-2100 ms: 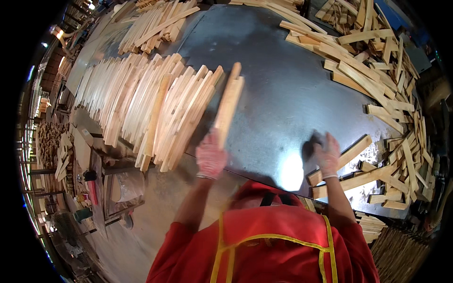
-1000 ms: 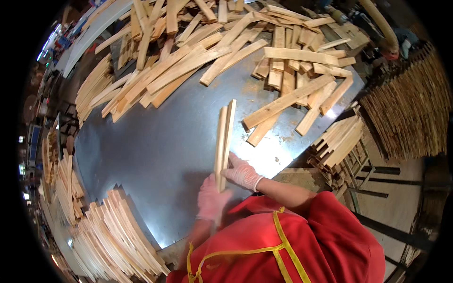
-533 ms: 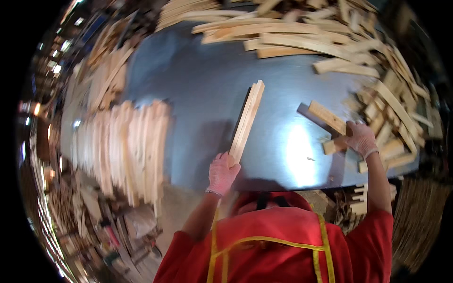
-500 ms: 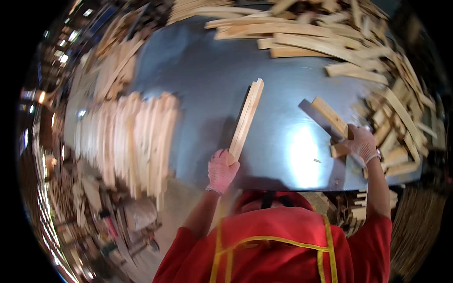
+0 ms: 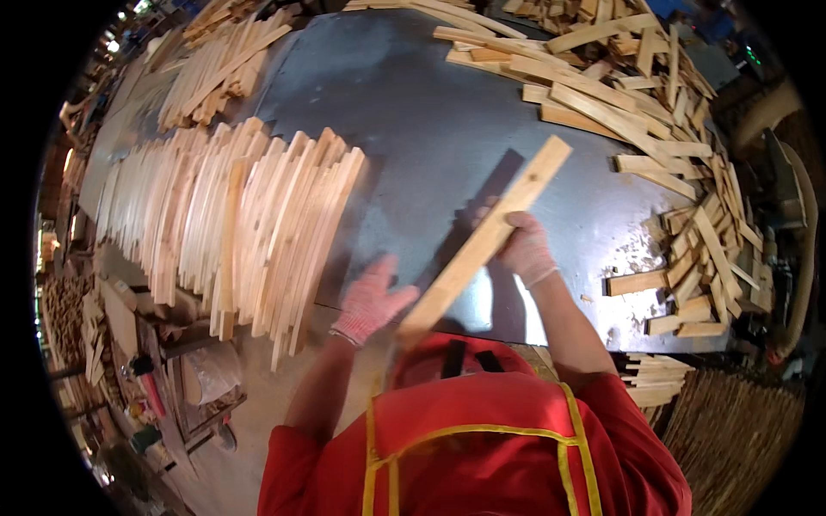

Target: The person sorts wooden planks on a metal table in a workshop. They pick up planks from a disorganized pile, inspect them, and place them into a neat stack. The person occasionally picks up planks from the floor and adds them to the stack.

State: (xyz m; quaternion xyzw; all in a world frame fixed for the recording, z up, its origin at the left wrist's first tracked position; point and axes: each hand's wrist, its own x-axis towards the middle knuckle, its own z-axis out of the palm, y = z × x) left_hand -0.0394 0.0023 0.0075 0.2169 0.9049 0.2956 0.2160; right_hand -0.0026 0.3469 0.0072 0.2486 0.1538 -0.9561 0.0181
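Observation:
My right hand (image 5: 527,248), in a pale knit glove, grips a flat wooden slat (image 5: 489,241) near its middle. The slat slants over the dark metal tabletop (image 5: 404,129), its far end up to the right and its near end close to my chest. My left hand (image 5: 375,299), gloved too and slightly blurred, is spread with nothing in it, just left of the slat's near end. Left of that hand lies a row of wooden slats (image 5: 297,232) set side by side, their near ends jutting past the table's edge.
A jumbled heap of wood pieces (image 5: 619,95) covers the far right, running down to short blocks (image 5: 697,258) along the right side. Another stack of slats (image 5: 225,76) lies at the far left. Below the left edge stands a cluttered wooden frame (image 5: 176,378).
The slats in my left hand have left it, and the hand has opened. My right hand has moved left from the right-hand pile, bringing a slat across in front of me.

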